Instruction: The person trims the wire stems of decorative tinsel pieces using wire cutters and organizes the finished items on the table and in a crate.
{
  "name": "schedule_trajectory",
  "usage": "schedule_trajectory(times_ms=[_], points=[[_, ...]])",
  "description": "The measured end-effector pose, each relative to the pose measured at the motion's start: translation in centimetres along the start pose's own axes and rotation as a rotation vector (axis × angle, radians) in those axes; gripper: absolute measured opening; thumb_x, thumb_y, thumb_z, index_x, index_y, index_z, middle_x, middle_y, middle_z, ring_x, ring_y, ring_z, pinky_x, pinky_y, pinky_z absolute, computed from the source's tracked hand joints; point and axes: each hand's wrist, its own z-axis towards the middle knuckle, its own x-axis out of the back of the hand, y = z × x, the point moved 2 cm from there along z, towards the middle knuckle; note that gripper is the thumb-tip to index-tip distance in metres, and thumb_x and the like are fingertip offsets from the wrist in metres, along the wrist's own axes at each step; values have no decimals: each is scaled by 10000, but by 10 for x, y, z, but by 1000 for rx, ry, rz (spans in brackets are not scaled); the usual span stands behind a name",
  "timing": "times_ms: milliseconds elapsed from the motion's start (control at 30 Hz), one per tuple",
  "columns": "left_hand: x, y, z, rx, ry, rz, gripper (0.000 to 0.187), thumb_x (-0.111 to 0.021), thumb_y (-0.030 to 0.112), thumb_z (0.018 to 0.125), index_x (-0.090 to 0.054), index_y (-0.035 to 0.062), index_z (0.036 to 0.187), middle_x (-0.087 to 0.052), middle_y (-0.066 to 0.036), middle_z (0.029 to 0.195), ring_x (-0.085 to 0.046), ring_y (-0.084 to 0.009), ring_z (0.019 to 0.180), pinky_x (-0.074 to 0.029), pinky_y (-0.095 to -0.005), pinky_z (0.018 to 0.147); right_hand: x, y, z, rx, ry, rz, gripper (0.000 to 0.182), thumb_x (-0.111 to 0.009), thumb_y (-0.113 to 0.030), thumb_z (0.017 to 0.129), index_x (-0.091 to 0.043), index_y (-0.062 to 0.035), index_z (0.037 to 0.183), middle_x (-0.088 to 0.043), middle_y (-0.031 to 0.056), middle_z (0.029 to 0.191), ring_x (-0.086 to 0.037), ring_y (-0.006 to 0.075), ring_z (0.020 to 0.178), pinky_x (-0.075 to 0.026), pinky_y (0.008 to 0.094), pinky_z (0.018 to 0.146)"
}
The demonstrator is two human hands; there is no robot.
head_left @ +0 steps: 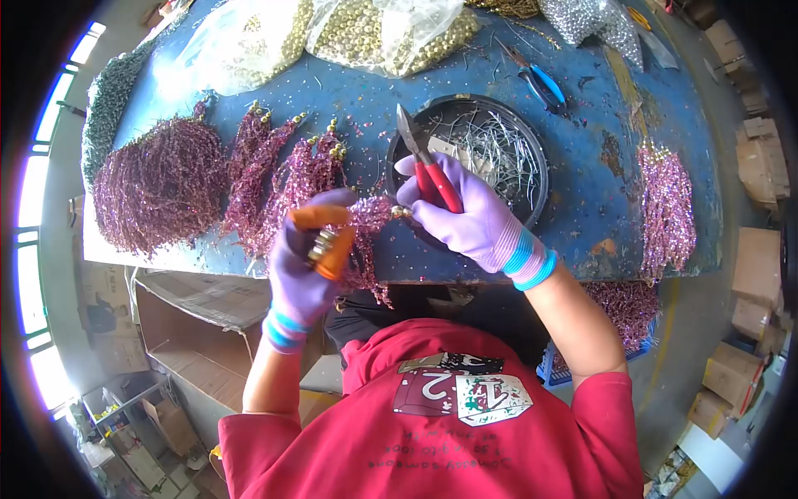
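Note:
My left hand [303, 262], in a purple glove with orange on the fingers, is closed around a pink glittery bunch [372, 214]. Shiny metallic beads [322, 244] show between its fingers. My right hand [465, 208], gloved in purple too, grips red-handled pliers [438, 185], their jaws pointing up and away from me. Its thumb and fingertips also meet the gold-beaded end of the pink bunch. Behind that hand, a round black tray [544, 170] holds loose cut wires [507, 150]. More pink bunches [307, 170] with gold beads at their tips lie beside my left hand.
A large purple-pink pile [162, 183] lies at the table's left, near green garland [116, 100]. Bags of gold beads [386, 37] and silver beads [582, 25] stand at the back. Blue-handled pliers [540, 83] lie behind the tray, and another pink bunch [665, 208] at right. Cardboard boxes [195, 324] are below.

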Motion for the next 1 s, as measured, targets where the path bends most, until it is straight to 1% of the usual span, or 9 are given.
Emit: schedule_trajectory(times_ms=[100, 233, 300, 367, 433, 633, 767, 833, 1000], points=[[5, 18, 16, 53, 52, -107, 248, -636, 12, 854, -564, 4, 1091, -611, -144, 1148, -573, -178, 1083, -437, -287, 930, 7, 2, -2, 121, -71, -160, 347, -537, 22, 860, -480, -55, 1194, -566, -20, 938, -548, 80, 892, -439, 243, 840], [-12, 14, 23, 154, -346, 141, 394, -696, 118, 847, -544, 4, 1193, -649, -95, 1066, -623, -142, 940, -492, -275, 810, 5, -6, 0, 167, -145, -316, 336, -546, 23, 849, -499, -64, 1170, -572, 18, 961, -552, 101, 934, -437, 271, 876], [-22, 13, 23, 303, -393, 153, 426, -690, 149, 862, -529, -3, 1226, -661, -57, 952, -609, -108, 876, -496, -262, 761, 7, -11, 0, 326, -91, -448, 283, -547, 7, 855, -522, -67, 1126, -571, 33, 963, -561, 117, 933, -436, 278, 881], [-27, 15, 20, 562, -498, -50, 409, -670, 168, 883, -537, -5, 1229, -654, -28, 878, -580, -69, 796, -488, -243, 695, 6, -15, -1, 238, -118, -360, 180, -541, -6, 870, -537, -58, 1043, -566, 47, 962, -567, 145, 887, -445, 294, 845], [-31, 1, 14, 596, -445, -120, 360, -663, 179, 889, -576, -2, 1188, -647, -7, 856, -549, -25, 688, -447, -199, 590, 7, -5, 1, 378, -118, -414, 171, -542, -14, 880, -532, -56, 1046, -568, 42, 934, -563, 140, 853, -448, 289, 828], [-41, -9, 7, 511, -275, -306, 258, -671, 152, 877, -596, 15, 1081, -631, -3, 855, -577, -56, 717, -448, -203, 580, 11, -3, -4, 350, -21, -392, 274, -626, -85, 851, -533, -52, 1106, -596, 61, 962, -593, 158, 883, -473, 297, 815], [-37, -25, 6, 349, -163, -350, 312, -595, 163, 898, -549, 22, 1173, -630, -2, 884, -551, -46, 643, -424, -181, 534, 25, -10, -19, 477, 156, -681, 439, -695, -151, 800, -511, -28, 1180, -597, 126, 1107, -614, 247, 991, -477, 351, 865], [-38, -15, 11, 480, -125, -325, 316, -603, 158, 894, -561, 24, 1178, -641, -8, 876, -550, -49, 631, -417, -181, 522, 29, -18, -28, 579, 156, -1026, 470, -700, -163, 766, -509, -36, 1176, -587, 148, 1113, -583, 341, 1027, -451, 421, 911], [-41, -23, 9, 518, -80, -307, 303, -657, 147, 861, -594, 35, 1135, -636, 0, 827, -518, -42, 571, -386, -180, 497, 31, -12, -40, 393, 140, -1234, 451, -686, -220, 757, -526, -81, 1155, -557, 124, 1117, -557, 333, 1019, -429, 451, 929]])
